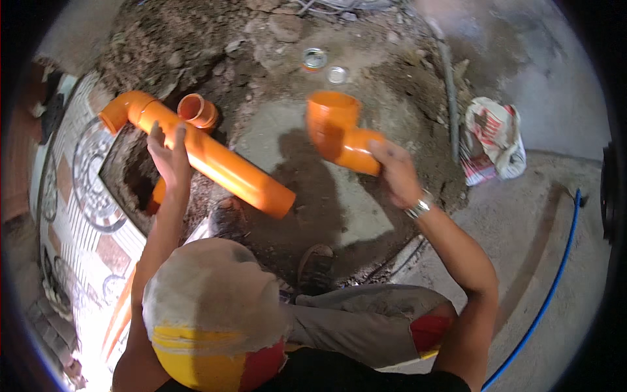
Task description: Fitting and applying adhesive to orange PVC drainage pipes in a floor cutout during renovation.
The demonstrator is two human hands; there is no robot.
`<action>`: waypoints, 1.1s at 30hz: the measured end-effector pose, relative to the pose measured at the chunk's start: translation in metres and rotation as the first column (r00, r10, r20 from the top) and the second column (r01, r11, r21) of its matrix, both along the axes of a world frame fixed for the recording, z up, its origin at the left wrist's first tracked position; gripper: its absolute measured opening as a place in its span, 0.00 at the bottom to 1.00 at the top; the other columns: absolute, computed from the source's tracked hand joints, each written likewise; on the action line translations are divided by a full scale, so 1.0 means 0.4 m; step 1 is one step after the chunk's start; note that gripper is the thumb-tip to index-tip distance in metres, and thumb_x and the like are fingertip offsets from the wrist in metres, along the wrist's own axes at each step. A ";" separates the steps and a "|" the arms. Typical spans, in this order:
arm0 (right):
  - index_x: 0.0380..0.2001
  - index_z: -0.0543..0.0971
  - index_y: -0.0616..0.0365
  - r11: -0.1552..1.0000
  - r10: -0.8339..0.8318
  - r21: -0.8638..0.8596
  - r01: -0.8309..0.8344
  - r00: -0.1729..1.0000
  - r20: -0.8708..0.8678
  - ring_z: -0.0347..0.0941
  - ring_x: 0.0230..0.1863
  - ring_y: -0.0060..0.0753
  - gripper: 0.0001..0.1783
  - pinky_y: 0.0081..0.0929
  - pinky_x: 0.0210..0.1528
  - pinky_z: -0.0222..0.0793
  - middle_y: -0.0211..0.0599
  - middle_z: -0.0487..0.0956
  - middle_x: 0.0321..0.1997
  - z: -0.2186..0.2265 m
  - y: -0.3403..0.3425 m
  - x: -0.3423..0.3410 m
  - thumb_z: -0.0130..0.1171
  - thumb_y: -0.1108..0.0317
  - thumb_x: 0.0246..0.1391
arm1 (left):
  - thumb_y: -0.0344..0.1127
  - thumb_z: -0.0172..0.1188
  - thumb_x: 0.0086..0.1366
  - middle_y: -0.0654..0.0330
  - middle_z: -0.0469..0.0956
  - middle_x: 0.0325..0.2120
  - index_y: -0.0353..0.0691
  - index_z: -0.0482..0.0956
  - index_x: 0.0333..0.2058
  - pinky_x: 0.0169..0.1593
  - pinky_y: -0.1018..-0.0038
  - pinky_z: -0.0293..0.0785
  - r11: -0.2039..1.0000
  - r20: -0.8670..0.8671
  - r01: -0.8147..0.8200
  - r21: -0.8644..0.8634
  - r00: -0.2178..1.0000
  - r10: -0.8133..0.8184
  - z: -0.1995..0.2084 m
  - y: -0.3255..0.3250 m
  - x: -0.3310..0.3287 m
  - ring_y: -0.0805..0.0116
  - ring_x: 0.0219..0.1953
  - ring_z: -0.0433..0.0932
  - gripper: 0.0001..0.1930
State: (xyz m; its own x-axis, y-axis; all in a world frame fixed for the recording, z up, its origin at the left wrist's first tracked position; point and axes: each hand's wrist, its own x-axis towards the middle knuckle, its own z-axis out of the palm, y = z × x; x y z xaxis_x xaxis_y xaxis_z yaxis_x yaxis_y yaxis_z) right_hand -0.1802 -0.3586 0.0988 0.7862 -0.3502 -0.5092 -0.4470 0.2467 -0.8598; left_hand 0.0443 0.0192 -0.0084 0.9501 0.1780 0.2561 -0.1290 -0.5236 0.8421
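One cap point(212, 313) shows, left hand point(172, 160) spread by one long pipe point(228, 170), right hand point(398, 173) gripping one elbow point(334, 134).

- Grey wall point(562, 98) at upper right — concrete floor point(503, 209) below it
- Loose dirt point(157, 46) across the top
- Patterned tiles point(98, 176) at left — bright glare point(88, 346) toward the lower left

Taking the view's middle as the clock centre, an open lane runs up toward 12 between the long orange pipe point(222, 166) at 10 and the orange elbow point(333, 140) at 1; a tin point(314, 59) and a round metal lid point(337, 75) lie farther out along it. Toward 4, bare slab point(366, 219) leaves room below the right hand point(397, 171). The grey conduit point(449, 98) blocks 2, a shoe point(316, 269) 6, the cap point(212, 294) 7.
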 end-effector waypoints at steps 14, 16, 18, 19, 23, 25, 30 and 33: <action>0.39 0.82 0.59 0.690 0.310 -0.658 -0.302 0.945 -0.108 0.83 0.28 0.37 0.21 0.35 0.30 0.79 0.38 0.82 0.28 -0.165 -0.004 0.470 0.59 0.50 0.63 | 0.29 0.73 0.57 0.60 0.75 0.52 0.43 0.64 0.60 0.60 0.65 0.75 0.316 -0.224 0.102 -0.943 0.507 -0.833 0.017 -0.219 0.112 0.66 0.54 0.77 0.35; 0.39 0.82 0.57 0.613 0.245 -0.752 -0.243 0.963 -0.111 0.84 0.28 0.40 0.20 0.34 0.30 0.81 0.39 0.81 0.27 -0.237 -0.031 0.550 0.59 0.49 0.62 | 0.27 0.74 0.55 0.60 0.75 0.53 0.44 0.63 0.62 0.62 0.66 0.74 0.306 -0.173 0.190 -0.933 0.510 -0.843 0.007 -0.203 0.145 0.66 0.55 0.76 0.38; 0.32 0.79 0.59 0.986 -0.061 -0.164 0.004 0.937 -0.343 0.80 0.20 0.34 0.23 0.36 0.25 0.80 0.39 0.83 0.29 -0.305 -0.031 0.606 0.61 0.46 0.61 | 0.24 0.76 0.51 0.61 0.73 0.56 0.43 0.59 0.67 0.65 0.67 0.70 0.291 -0.092 0.306 -0.906 0.530 -0.843 -0.009 -0.201 0.169 0.66 0.58 0.74 0.47; 0.37 0.79 0.58 0.992 -0.123 -0.051 0.113 0.932 -0.341 0.80 0.20 0.35 0.23 0.39 0.23 0.80 0.37 0.81 0.28 -0.337 -0.021 0.615 0.66 0.47 0.56 | 0.24 0.75 0.51 0.61 0.73 0.56 0.42 0.59 0.67 0.66 0.67 0.69 0.289 -0.086 0.329 -0.899 0.514 -0.853 -0.008 -0.201 0.177 0.66 0.58 0.74 0.47; 0.46 0.79 0.62 0.873 -0.418 0.157 0.462 0.874 -0.247 0.82 0.29 0.47 0.23 0.44 0.28 0.82 0.47 0.80 0.41 -0.443 0.044 0.661 0.71 0.56 0.54 | 0.23 0.74 0.52 0.60 0.73 0.57 0.40 0.58 0.67 0.67 0.65 0.67 0.287 -0.121 0.289 -0.913 0.482 -0.868 0.018 -0.196 0.199 0.65 0.59 0.74 0.46; 0.46 0.79 0.62 0.823 -0.483 0.212 0.528 0.845 -0.231 0.83 0.30 0.47 0.22 0.44 0.30 0.82 0.45 0.80 0.41 -0.475 0.072 0.692 0.70 0.58 0.55 | 0.23 0.73 0.53 0.59 0.73 0.57 0.40 0.58 0.67 0.67 0.65 0.67 0.298 -0.141 0.275 -0.914 0.474 -0.869 -0.003 -0.180 0.208 0.64 0.59 0.74 0.45; 0.45 0.79 0.63 0.754 -0.597 0.250 0.607 0.793 -0.126 0.83 0.31 0.45 0.15 0.41 0.31 0.83 0.45 0.80 0.43 -0.508 0.020 0.690 0.65 0.66 0.58 | 0.23 0.71 0.56 0.58 0.73 0.57 0.41 0.58 0.67 0.66 0.65 0.68 0.315 -0.162 0.265 -0.911 0.472 -0.867 -0.031 -0.230 0.204 0.64 0.59 0.74 0.42; 0.42 0.78 0.65 0.793 -0.599 0.121 0.597 0.800 -0.017 0.83 0.28 0.42 0.13 0.41 0.27 0.83 0.45 0.82 0.40 -0.471 0.056 0.665 0.62 0.67 0.59 | 0.24 0.71 0.57 0.58 0.73 0.56 0.41 0.59 0.66 0.66 0.65 0.68 0.376 -0.214 0.242 -0.894 0.507 -0.835 -0.029 -0.231 0.199 0.64 0.58 0.74 0.41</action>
